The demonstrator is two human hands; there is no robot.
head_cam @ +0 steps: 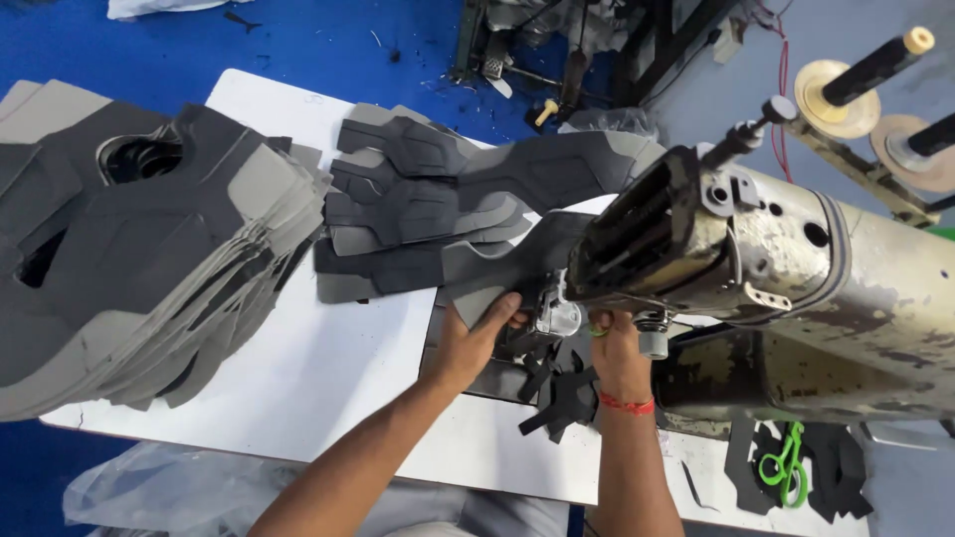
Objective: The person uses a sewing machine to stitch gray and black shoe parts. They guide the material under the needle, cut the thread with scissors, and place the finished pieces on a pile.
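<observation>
On the white table (298, 368), the left hand (476, 338) pinches a grey fabric piece (487, 268) beside the sewing machine (796, 268).

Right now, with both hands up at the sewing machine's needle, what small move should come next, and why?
Probably ease the grey fabric piece a little further under the needle area. The left hand grips its edge right beside the machine head, and the right hand steadies things under the head, so the piece looks lined up for stitching. The needle itself is hidden.
</observation>
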